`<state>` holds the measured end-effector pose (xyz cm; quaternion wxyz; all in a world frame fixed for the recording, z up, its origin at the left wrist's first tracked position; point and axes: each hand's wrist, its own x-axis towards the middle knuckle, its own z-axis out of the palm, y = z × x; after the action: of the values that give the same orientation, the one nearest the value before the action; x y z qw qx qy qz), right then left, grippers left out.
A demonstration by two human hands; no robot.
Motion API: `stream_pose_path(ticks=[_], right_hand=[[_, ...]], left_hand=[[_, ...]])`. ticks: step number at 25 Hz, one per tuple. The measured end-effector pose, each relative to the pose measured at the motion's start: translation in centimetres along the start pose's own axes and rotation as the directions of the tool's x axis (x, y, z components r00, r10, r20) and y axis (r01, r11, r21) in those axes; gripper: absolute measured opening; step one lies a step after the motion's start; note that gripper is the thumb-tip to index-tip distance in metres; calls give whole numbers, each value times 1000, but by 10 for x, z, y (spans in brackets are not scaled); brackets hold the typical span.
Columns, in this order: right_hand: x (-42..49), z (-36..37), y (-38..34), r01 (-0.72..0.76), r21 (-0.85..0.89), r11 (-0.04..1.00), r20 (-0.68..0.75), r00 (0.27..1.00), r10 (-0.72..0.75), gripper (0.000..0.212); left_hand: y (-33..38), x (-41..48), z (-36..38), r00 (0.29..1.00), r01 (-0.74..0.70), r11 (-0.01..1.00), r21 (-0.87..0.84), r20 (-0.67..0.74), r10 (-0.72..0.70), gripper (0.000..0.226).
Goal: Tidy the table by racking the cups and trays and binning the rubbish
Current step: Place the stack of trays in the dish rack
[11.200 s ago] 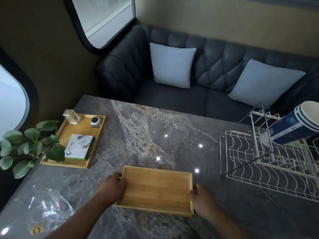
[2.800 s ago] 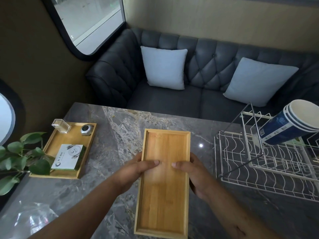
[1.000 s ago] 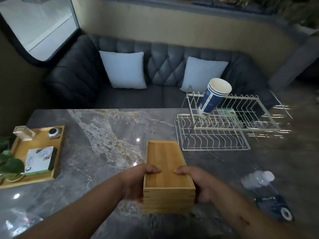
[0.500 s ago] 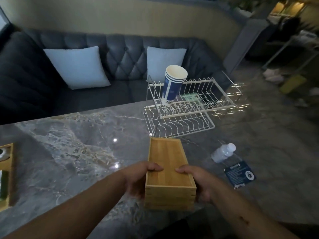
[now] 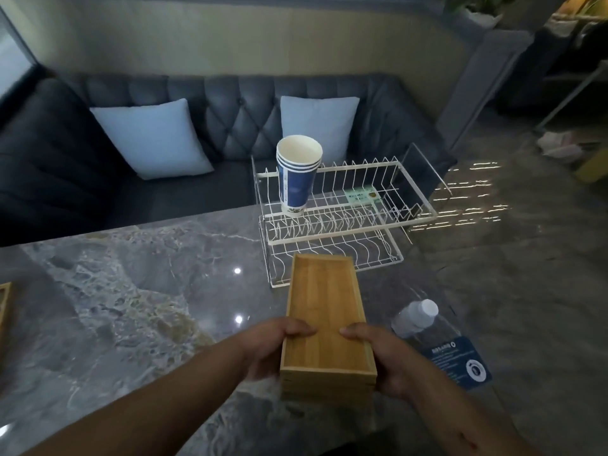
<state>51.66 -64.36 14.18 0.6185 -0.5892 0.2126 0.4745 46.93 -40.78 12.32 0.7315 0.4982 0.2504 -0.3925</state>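
I hold a stack of bamboo trays [image 5: 324, 301] lengthwise in front of me, above the marble table [image 5: 115, 307]. My left hand [image 5: 273, 348] grips its near left side and my right hand [image 5: 381, 360] grips its near right side, thumbs over the rims. Just beyond the stack's far end stands the white wire dish rack [image 5: 342, 225]. A stack of blue paper cups [image 5: 297, 174] rests tilted in the rack's upper tier at its left end. A clear plastic bottle [image 5: 427, 337] with a blue label lies on the table right of my right hand.
A dark tufted sofa [image 5: 230, 103] with two pale cushions runs behind the table. The corner of another bamboo tray [image 5: 4, 307] shows at the left edge. The table's right edge lies just past the bottle, with grey floor beyond it.
My view has swung right, so the rack now sits straight ahead of the trays. The tray stack has moved slightly closer to the rack; both hands keep the same grip.
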Motion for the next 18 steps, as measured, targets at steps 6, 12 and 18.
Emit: stream_pose_path(ticks=[6,12,18], right_hand=[[27,-31,-40,-7,-69,998,49,999,11,61],[51,-49,-75,-33,-73,997,173,984,45,43],[78,-57,-69,30,-76,997,240,971,-11,59]], left_hand=[[15,36,19,993,-120,983,-141,-24,118,76],[33,63,22,982,-186,949,-254,-15,188,77],[44,82,13,970,-233,944,-232,-124,209,77]])
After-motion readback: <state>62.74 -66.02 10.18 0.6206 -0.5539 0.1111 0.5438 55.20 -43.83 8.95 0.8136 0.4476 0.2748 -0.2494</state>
